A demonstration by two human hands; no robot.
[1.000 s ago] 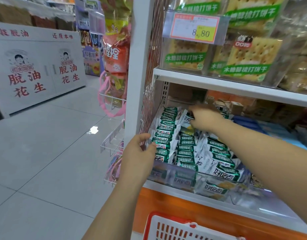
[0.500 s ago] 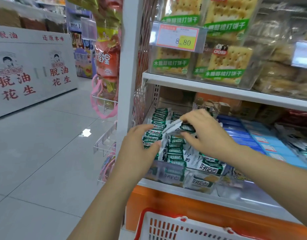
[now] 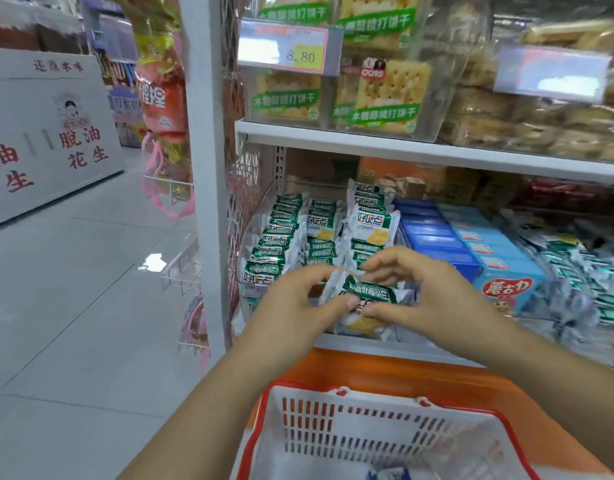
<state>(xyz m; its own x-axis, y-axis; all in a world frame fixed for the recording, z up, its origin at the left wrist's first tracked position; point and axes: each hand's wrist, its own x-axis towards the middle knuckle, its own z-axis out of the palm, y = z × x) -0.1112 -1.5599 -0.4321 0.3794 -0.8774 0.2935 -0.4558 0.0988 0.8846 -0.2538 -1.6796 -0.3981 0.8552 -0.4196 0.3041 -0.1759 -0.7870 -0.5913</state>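
Shop aisle: pale tiled floor [image 3: 73, 306] on the left, white shelf [image 3: 402, 148] unit on the right w/ snacks in rows. On the lower tier, green-and-white packets [image 3: 281, 233] stand on edge in a clear tray [image 3: 250, 233], labels facing out so shoppers can read them. Blue boxes [image 3: 447, 237] lie just beside, stacked flat. Price tag [image 3: 288, 46] is clipped to the tier above.

One packet [image 3: 367, 299] is apart from the rows, held at the tray's front edge, between both hands & above the basket [image 3: 333, 391]. Left hand [image 3: 291, 310] pinches its left end, thumb on the face, fingers [image 3: 309, 277] curled over the top edge. Right hand [image 3: 444, 299] grasps the right end the same way, thumb & fingers [image 3: 385, 263] closing on the wrapper. The two-handed hold is prob. b/c the wrapper is slick & crinkly, or to turn the label up for a check; can't tell which. Packet sits tilted, green band toward the camera.

Basket is right below the hands: red rim, white slotted wall, mouth open upward. That placing is handy, since the packet needs only a short drop. Likely next step is lowering it in. Risk looks small, maybe snagging neighbours at the tray front.
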